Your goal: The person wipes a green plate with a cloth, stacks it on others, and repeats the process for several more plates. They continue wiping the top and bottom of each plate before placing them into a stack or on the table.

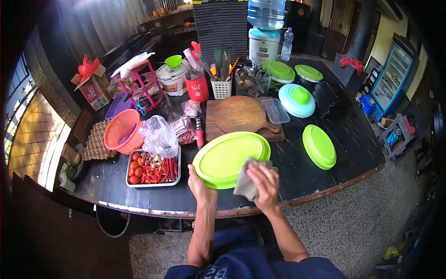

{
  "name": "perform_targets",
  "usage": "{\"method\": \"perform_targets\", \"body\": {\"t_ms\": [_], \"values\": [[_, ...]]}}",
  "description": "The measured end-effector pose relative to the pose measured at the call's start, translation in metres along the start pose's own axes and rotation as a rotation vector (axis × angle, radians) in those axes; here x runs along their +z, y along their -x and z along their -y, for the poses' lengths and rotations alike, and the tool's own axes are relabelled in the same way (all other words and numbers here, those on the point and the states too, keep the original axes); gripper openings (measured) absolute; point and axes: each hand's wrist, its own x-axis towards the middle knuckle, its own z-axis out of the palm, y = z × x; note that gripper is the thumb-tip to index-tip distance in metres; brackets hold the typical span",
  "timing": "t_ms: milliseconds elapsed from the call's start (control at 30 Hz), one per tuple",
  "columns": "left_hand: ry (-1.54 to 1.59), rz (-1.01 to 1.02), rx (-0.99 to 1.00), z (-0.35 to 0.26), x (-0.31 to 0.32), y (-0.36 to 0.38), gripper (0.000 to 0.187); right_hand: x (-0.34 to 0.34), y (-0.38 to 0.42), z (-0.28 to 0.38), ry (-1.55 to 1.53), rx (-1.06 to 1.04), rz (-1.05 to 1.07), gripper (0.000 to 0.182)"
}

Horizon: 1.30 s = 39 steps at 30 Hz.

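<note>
A lime-green oval plate (223, 158) is tilted up over the near edge of the black table, its underside apparently facing me. My left hand (201, 186) grips its lower left rim, the thumb at the edge and the other fingers partly hidden beneath it. My right hand (265, 186) is closed on a grey cloth (246, 183), which lies against the plate's lower right rim. Behind the plate is a round wooden board (241, 113) on a rectangular one. Another green oval dish (319, 146) rests upside down to the right.
On the black table (353, 135), a metal tray (153, 184) of tomatoes and chillies is at the left, beside a pink basket (121, 130) and a plastic bag (159, 136). A clear lid (275, 111), a pale blue dish (290, 108) and utensil holders stand farther back.
</note>
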Motion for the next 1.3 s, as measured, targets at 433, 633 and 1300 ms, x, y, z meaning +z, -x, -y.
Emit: {"method": "perform_targets", "body": {"t_ms": [433,633,1300], "values": [[-0.077,0.206,-0.036,0.003,0.014,0.014,0.045,-0.019,-0.073,-0.013,-0.159,0.278,-0.029,0.051],[-0.177,0.239,-0.003,0.025,0.019,0.025,0.045,0.006,-0.07,0.031,-0.307,0.055,0.104,0.048],[-0.091,0.134,0.061,0.004,0.022,0.023,0.045,0.011,-0.05,0.02,-0.206,0.221,0.061,0.062]]}}
